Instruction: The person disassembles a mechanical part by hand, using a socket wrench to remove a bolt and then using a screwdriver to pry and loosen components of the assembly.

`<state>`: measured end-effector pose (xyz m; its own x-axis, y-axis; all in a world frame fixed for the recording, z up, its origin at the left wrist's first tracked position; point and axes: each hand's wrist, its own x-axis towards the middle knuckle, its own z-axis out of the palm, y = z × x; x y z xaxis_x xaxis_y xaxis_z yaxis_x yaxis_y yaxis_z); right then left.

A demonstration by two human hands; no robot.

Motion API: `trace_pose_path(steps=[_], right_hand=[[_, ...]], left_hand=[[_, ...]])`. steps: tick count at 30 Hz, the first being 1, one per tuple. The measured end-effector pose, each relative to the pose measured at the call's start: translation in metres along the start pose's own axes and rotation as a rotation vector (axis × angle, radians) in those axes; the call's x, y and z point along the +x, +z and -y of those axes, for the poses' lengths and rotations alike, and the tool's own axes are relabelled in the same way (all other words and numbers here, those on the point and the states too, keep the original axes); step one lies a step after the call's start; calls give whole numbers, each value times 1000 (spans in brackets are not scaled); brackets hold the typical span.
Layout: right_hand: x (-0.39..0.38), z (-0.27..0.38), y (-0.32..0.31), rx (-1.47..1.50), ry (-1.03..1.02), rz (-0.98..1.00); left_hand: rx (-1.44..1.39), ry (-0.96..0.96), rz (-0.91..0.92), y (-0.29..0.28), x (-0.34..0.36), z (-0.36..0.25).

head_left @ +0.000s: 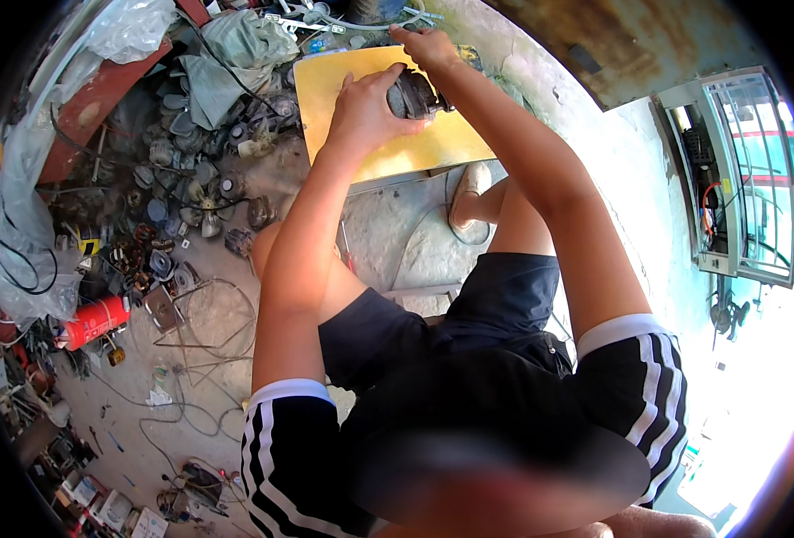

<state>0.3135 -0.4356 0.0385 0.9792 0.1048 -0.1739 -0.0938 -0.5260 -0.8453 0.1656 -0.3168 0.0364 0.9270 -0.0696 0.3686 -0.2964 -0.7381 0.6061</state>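
Observation:
A dark, round, ridged part that looks like a small electric motor (pixel 407 95) rests on a yellow board-topped low table (pixel 332 76). My left hand (pixel 365 109) is wrapped round its left side, thumb along the near edge and fingers over the top. Just beyond the part, my right hand (pixel 427 50) is closed, with its fingers curled at the table's far edge. What those fingers hold, if anything, is too small to make out. The right forearm passes close by the part's right side and covers some of it.
Motor parts (pixel 204 202) lie heaped on the floor left of the table. A red cylinder (pixel 96 323) and loose cables (pixel 182 412) are farther left and nearer. Grey plastic sheeting (pixel 235 58) lies at the far left. A barred window (pixel 755 179) stands right. My foot (pixel 470 193) is beside the table.

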Motion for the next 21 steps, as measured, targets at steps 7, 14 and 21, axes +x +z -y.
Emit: trace_pose_path(steps=[7,14,21], right_hand=[[-24,22,1,-151,-72,-75],[-26,42,11,-390,-35,-159],[-41,53,-3,-387,-121,-141]], left_hand=[[11,-28,-31,-6,-2,-3],[37,-38,-41,-15,2,2],[11,-18,-46,-16,6,2]])
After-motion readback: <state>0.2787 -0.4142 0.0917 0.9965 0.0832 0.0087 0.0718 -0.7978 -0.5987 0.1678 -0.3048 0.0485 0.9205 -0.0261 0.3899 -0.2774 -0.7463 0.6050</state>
